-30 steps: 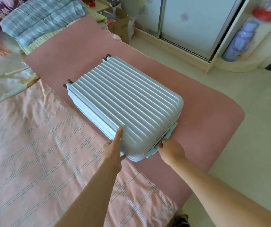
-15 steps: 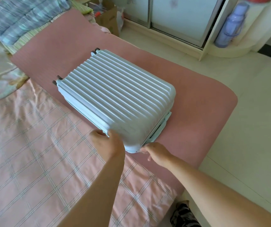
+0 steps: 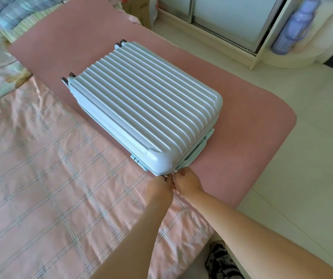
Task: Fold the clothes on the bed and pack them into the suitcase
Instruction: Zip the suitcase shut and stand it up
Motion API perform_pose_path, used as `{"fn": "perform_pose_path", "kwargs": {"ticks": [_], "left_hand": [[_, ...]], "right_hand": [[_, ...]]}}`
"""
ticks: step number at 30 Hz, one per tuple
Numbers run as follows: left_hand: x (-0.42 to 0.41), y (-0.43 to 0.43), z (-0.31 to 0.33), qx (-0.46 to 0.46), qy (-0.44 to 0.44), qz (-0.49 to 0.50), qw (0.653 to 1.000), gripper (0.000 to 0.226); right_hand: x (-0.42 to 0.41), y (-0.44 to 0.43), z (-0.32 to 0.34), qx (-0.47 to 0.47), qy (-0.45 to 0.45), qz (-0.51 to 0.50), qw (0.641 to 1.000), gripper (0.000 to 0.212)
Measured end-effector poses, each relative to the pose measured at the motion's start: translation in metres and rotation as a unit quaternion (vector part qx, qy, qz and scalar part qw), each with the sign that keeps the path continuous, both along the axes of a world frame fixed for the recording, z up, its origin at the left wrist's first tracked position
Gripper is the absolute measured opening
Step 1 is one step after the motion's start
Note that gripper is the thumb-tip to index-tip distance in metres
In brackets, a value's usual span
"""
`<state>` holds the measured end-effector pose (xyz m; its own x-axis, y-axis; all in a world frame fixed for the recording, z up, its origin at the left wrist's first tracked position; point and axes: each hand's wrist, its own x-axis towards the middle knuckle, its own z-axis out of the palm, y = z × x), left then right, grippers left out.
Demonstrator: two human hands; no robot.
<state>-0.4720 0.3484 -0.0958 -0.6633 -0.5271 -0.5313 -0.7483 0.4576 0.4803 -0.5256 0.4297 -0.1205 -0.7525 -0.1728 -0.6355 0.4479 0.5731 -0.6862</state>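
The suitcase [image 3: 147, 109] lies shut and flat on the pink mat [image 3: 252, 121] at the bed's [image 3: 40, 178] right side, wheels far. The left hand [image 3: 159, 187] and right hand [image 3: 187, 183] meet at its near corner with fingers curled, apparently pinching the zip [image 3: 172, 175], which is too small to be sure of. The ribbed shell looks stiff, slick and probably light, so the seam edge is the place to grip.

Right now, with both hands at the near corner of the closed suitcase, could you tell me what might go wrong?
1. The left hand and right hand crowd one spot at the suitcase corner seam and seem to pinch small pulls there. Around that rounded corner the zip may snag or the grip slip.
2. The suitcase lies on the pink mat, on the side of the bed nearest the floor. A hard tug, or the lid swinging over, could shift it toward that edge.
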Motion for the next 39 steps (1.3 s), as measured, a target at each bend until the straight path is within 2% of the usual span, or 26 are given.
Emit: {"fn": "perform_pose_path", "kwargs": {"ticks": [3, 5, 7, 9, 11, 13, 16, 18, 20, 22, 24, 26, 30, 32, 34, 36, 37, 39], "left_hand": [[0.004, -0.006, 0.009, -0.135, -0.007, -0.037, 0.990, 0.035], [0.010, -0.015, 0.010, -0.139, 0.008, -0.026, 0.990, 0.032], [0.012, -0.023, 0.006, -0.055, 0.045, 0.011, 0.997, 0.030], [0.011, -0.022, 0.006, 0.080, 0.080, 0.112, 0.987, 0.029], [0.012, -0.019, 0.006, 0.195, 0.107, 0.217, 0.950, 0.022], [0.016, -0.015, 0.004, 0.256, 0.121, 0.263, 0.922, 0.020], [0.020, -0.016, -0.002, 0.287, 0.134, 0.238, 0.918, 0.017], [0.018, -0.015, -0.004, 0.265, 0.130, 0.210, 0.932, 0.022], [0.017, -0.011, -0.005, 0.253, 0.137, 0.226, 0.931, 0.020], [0.014, -0.004, -0.002, 0.284, 0.151, 0.285, 0.903, 0.014], [0.012, 0.000, -0.003, 0.321, 0.150, 0.333, 0.874, 0.016], [0.013, -0.001, -0.002, 0.321, 0.141, 0.331, 0.876, 0.017], [0.016, -0.005, 0.003, 0.266, 0.134, 0.284, 0.911, 0.010], [0.019, -0.006, 0.003, 0.223, 0.130, 0.237, 0.937, 0.013], [0.020, -0.009, 0.002, 0.143, 0.133, 0.162, 0.967, 0.022], [0.018, -0.013, 0.002, 0.015, 0.109, 0.040, 0.993, 0.028], [0.017, -0.015, 0.002, -0.045, 0.093, -0.016, 0.995, 0.030], [0.016, -0.020, 0.002, -0.132, 0.052, -0.105, 0.984, 0.035]], "right_hand": [[0.004, -0.007, -0.004, -0.022, -0.043, -0.078, 0.996, 0.029], [0.006, -0.011, 0.002, -0.032, -0.085, -0.126, 0.988, 0.031], [0.006, -0.014, 0.006, -0.040, -0.127, -0.132, 0.982, 0.019], [0.007, -0.018, 0.010, -0.026, -0.123, -0.083, 0.989, 0.016], [0.011, -0.019, 0.012, 0.011, -0.052, -0.017, 0.998, 0.020], [0.016, -0.016, 0.014, 0.034, 0.043, 0.050, 0.997, 0.028], [0.018, -0.007, 0.011, 0.044, 0.155, 0.162, 0.974, 0.029], [0.016, 0.001, 0.007, 0.055, 0.178, 0.211, 0.960, 0.024], [0.015, 0.006, 0.004, 0.102, 0.211, 0.232, 0.944, 0.023], [0.014, 0.006, 0.005, 0.121, 0.233, 0.179, 0.948, 0.018], [0.017, 0.004, 0.005, 0.093, 0.208, 0.112, 0.967, 0.013], [0.018, 0.005, 0.004, 0.056, 0.199, 0.093, 0.974, 0.012], [0.018, 0.010, 0.004, 0.057, 0.283, 0.186, 0.939, 0.011], [0.019, 0.013, 0.005, 0.035, 0.284, 0.214, 0.934, 0.012], [0.019, 0.016, 0.012, -0.028, 0.199, 0.159, 0.967, 0.016], [0.017, 0.018, 0.015, -0.054, 0.106, 0.077, 0.990, 0.024], [0.017, 0.017, 0.017, -0.044, 0.085, 0.064, 0.993, 0.024], [0.017, 0.010, 0.021, -0.013, 0.100, 0.059, 0.993, 0.035]]}}
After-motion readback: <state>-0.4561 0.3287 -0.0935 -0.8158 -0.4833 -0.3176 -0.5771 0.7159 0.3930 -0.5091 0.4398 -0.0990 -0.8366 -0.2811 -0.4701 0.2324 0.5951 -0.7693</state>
